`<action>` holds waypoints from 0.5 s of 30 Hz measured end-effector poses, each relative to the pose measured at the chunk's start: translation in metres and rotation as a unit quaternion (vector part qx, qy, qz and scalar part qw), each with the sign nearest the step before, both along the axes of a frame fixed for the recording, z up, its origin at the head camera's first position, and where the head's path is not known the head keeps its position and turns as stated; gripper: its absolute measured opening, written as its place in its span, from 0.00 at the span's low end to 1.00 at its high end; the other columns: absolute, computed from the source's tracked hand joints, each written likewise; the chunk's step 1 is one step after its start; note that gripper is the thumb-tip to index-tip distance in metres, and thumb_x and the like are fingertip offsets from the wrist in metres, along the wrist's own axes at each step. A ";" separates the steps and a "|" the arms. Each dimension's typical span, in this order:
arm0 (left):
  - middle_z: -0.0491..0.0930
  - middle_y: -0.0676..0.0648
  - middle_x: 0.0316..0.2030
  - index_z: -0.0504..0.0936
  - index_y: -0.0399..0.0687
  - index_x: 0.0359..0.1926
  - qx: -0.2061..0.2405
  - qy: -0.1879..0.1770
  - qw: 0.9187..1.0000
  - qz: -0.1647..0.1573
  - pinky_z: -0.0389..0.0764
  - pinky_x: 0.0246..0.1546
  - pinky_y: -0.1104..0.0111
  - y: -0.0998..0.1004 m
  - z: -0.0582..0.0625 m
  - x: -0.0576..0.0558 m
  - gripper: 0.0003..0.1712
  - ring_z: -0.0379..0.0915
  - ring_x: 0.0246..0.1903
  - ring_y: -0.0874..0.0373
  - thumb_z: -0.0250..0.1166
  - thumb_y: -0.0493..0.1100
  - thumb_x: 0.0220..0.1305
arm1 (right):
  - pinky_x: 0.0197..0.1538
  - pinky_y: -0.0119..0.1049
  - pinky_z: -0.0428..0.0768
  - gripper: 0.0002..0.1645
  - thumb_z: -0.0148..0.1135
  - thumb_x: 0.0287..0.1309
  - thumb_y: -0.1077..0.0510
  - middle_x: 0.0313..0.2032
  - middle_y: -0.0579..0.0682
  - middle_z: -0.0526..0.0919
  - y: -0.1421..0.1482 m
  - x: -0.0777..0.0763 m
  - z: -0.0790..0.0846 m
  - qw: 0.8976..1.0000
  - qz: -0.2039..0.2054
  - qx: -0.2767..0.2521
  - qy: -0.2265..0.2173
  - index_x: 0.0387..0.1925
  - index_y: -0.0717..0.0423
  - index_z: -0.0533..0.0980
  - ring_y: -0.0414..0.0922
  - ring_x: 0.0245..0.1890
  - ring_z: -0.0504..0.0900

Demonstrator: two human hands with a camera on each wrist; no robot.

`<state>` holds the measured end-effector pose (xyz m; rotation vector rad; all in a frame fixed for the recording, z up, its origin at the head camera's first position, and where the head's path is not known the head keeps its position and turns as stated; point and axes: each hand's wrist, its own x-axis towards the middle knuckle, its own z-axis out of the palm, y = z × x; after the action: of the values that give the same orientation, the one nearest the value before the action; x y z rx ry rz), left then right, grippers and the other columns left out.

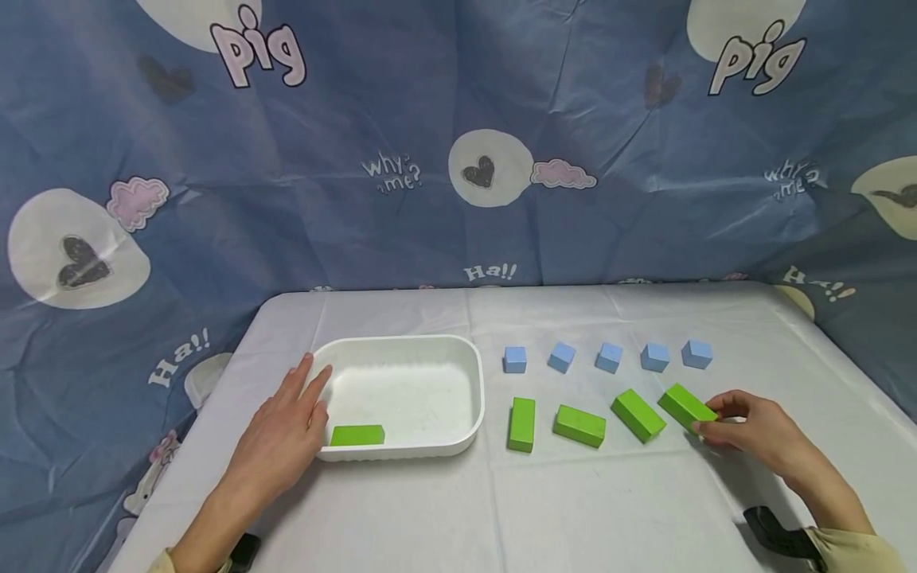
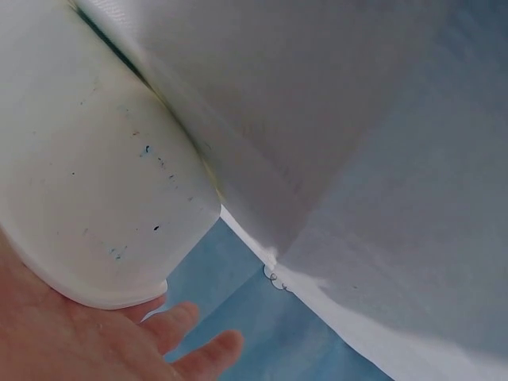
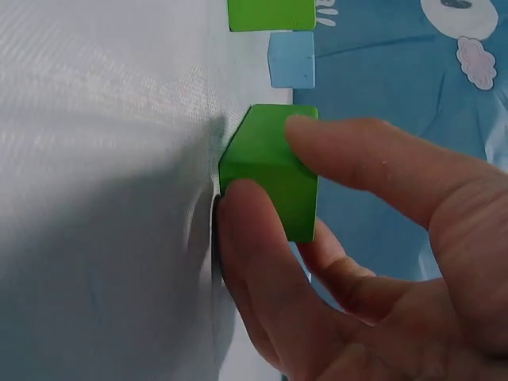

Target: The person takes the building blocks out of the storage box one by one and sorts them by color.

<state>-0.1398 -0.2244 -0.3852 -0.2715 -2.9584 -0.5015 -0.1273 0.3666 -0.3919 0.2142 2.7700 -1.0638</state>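
Observation:
At the right of the table in the head view, my right hand [image 1: 762,434] pinches the near end of a green rectangular block [image 1: 686,404] between thumb and fingers. The right wrist view shows the digits on opposite sides of that block [image 3: 274,143], close over the white cloth. My left hand [image 1: 275,442] lies at the left end of a white plastic tray [image 1: 404,390], its fingers extended along the rim. Inside the tray, near its front left corner, is another green block [image 1: 358,435]. The tray's outer wall [image 2: 103,175] fills much of the left wrist view.
Three more green blocks, among them one standing lengthwise [image 1: 521,425], lie between the tray and my right hand. Behind them several light blue cubes [image 1: 609,358] form a row. A blue printed curtain [image 1: 430,231] hangs behind the white-covered table [image 1: 559,509].

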 end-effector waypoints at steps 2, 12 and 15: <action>0.47 0.36 0.75 0.61 0.40 0.74 0.000 0.001 1.000 0.001 0.55 0.61 0.35 0.000 0.000 0.000 0.29 0.45 0.72 0.35 0.42 0.46 0.76 | 0.34 0.35 0.79 0.36 0.72 0.56 0.47 0.48 0.65 0.77 0.002 0.001 -0.001 1.000 0.002 -0.007 -0.004 0.53 0.71 0.71 0.46 0.40 0.75; 0.47 0.36 0.75 0.61 0.40 0.74 -0.004 0.006 1.000 0.001 0.56 0.61 0.35 0.000 -0.001 0.000 0.29 0.46 0.72 0.35 0.43 0.45 0.76 | 0.37 0.39 0.83 0.34 0.68 0.61 0.53 0.54 0.64 0.75 0.021 0.008 -0.009 0.993 0.033 -0.114 -0.004 0.61 0.69 0.67 0.46 0.36 0.86; 0.47 0.36 0.75 0.62 0.40 0.73 -0.004 0.012 1.000 0.000 0.56 0.61 0.35 0.000 -0.002 0.001 0.29 0.46 0.72 0.34 0.43 0.45 0.76 | 0.38 0.40 0.83 0.33 0.67 0.62 0.53 0.55 0.60 0.74 0.024 0.009 -0.010 0.991 0.039 -0.125 0.007 0.61 0.67 0.68 0.46 0.37 0.85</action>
<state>-0.1391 -0.2248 -0.3869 -0.2760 -2.9383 -0.4846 -0.1184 0.3904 -0.4023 0.0663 2.5999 -1.3799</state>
